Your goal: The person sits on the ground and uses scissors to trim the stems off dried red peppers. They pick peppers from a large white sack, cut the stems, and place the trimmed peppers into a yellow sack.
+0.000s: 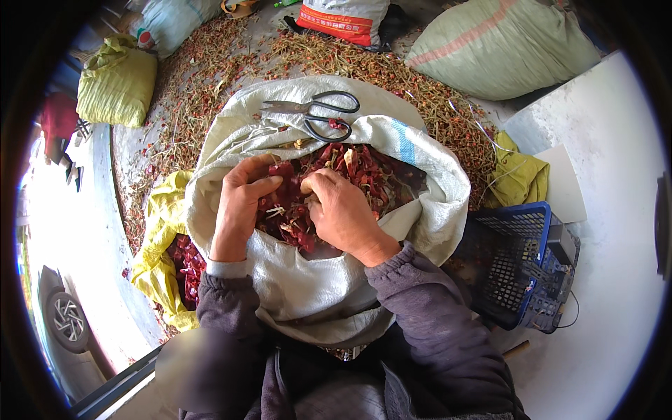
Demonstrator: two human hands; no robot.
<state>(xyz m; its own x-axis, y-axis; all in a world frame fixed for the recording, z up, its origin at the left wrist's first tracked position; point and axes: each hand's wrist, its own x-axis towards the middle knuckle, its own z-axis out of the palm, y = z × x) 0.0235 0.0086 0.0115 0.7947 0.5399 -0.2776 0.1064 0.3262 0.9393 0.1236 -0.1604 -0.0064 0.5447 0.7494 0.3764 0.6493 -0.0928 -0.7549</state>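
A white woven sack [310, 278] stands open before me, holding many dried red chili peppers [362, 173]. Over its left part, my left hand [244, 199] pinches a dark red dried pepper [283, 184] between thumb and fingers. My right hand [344, 215] is close beside it with curled fingers at the pepper's right edge; whether they grip it is hidden. Black-handled scissors [310, 113] lie on the sack's folded far rim, blades to the left, with a red scrap in one handle loop.
Stems and red bits [367, 63] litter the floor. A yellow sack of red peppers [157, 226] is at left, a blue plastic basket [535, 262] at right. Full sacks [493, 47] stand beyond. A person [58, 126] and a car wheel [67, 320] show at far left.
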